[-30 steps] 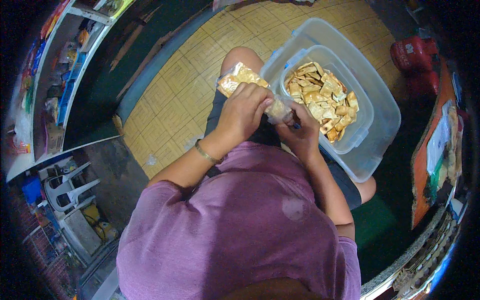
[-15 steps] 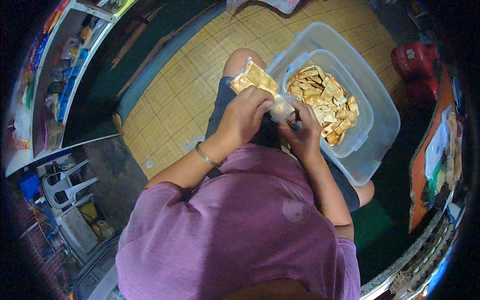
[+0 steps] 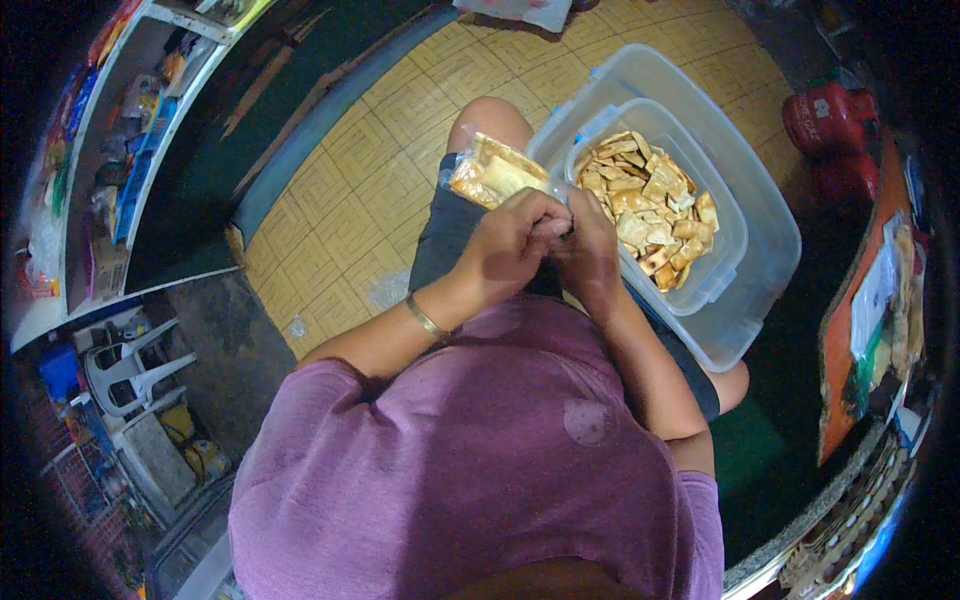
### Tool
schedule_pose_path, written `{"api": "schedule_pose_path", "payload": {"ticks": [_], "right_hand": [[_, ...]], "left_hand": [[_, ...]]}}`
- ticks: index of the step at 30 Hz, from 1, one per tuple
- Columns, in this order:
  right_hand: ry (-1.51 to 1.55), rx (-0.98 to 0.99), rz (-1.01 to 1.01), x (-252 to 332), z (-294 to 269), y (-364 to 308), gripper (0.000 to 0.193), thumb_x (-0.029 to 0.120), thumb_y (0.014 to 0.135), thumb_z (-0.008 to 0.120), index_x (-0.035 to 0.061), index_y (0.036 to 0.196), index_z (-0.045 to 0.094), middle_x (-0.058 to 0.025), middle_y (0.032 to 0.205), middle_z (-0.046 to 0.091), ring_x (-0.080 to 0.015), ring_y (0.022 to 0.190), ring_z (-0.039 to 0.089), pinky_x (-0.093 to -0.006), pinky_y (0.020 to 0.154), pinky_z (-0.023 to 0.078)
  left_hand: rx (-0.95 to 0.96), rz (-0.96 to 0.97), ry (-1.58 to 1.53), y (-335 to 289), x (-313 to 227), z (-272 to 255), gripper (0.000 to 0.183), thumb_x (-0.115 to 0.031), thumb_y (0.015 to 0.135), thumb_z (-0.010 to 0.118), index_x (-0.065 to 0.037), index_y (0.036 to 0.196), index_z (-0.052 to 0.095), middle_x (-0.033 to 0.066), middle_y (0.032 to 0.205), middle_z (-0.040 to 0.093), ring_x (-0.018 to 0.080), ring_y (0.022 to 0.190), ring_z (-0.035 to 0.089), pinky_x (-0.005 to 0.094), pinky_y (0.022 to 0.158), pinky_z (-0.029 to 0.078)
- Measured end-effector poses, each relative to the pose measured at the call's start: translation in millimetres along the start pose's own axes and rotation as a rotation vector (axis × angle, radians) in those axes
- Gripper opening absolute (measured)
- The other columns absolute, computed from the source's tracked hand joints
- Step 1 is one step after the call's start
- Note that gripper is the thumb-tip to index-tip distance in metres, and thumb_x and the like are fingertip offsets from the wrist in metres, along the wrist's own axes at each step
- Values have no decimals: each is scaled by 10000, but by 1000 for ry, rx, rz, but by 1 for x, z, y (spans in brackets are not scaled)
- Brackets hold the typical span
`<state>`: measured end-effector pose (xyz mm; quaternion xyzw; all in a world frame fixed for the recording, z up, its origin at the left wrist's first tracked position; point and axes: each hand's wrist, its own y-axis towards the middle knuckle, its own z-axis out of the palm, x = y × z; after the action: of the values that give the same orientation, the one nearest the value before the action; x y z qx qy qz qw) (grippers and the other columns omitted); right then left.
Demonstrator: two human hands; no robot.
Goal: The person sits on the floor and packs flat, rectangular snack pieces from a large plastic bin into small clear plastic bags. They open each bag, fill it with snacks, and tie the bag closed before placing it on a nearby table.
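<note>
Resting now on the person's left thigh, the clear bag of crackers [image 3: 493,172] lies lower than half a second ago, when it was lifted toward the tub. Both hands meet at its twisted neck: the left hand [image 3: 510,245] curled knuckles-up, the right hand [image 3: 590,245] pressed against it, each pinching the plastic tight beside the clear tub [image 3: 700,290] of crackers [image 3: 645,205].

The scene was dimly and unevenly lit, with a cool bluish-purple cast. Brightest was the yellow tiled floor [image 3: 350,190] at upper centre, lit from above. The upper and right parts of the frame sank into shadow. Fisheye distortion bent the shelf [image 3: 110,170] at upper left, and black vignette filled the corners. The centre was reasonably sharp; the rim was soft.
</note>
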<state>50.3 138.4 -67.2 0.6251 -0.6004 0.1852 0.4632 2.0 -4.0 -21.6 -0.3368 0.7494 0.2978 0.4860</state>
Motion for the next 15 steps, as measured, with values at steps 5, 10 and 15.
{"api": "schedule_pose_path", "payload": {"ticks": [5,10,15], "right_hand": [[109,31,211,-3,6,5,454,69,747,743,9,1172,594,-187,887,611,-292,684,620,-348,638,504],[564,92,630,0,3,1,412,-32,867,655,-15,1269,566,-52,949,671,-106,851,632,-240,769,508],[539,25,562,-2,9,5,413,-55,865,648,-44,1267,553,-69,994,675,-117,875,647,-242,788,516]], "left_hand": [[-152,221,142,17,9,-17,135,-153,898,644,-38,966,627,101,883,621,222,843,615,350,773,491],[-289,-69,-22,53,63,-61,305,-274,959,575,-20,1119,629,164,1028,625,288,956,626,355,828,489],[-249,-242,18,54,94,-47,425,-375,992,494,-27,1210,605,206,1147,626,325,1086,582,377,935,446]]}}
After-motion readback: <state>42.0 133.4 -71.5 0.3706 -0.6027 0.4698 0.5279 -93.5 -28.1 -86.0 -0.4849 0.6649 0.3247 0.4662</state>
